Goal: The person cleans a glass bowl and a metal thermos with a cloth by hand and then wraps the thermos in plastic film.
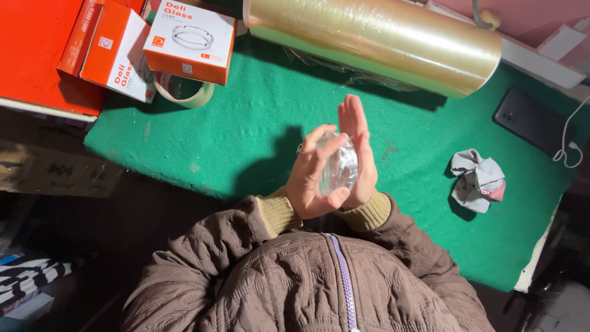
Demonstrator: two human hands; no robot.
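A clear round glass object (340,167), wrapped in shiny film, is pressed between my two palms above the green table cover (246,135). My left hand (314,178) cups its near side with curled fingers and wears a ring. Held flat and upright with the fingers pointing away from me, my right hand (359,144) lies against the far side. Brown quilted sleeves with tan cuffs cover both wrists.
A big roll of clear stretch film (375,40) lies across the back. Orange-and-white boxes (190,40) and a tape roll (184,91) sit at the back left. A crumpled grey cloth (476,179) and a dark phone (531,122) with a white cable lie to the right.
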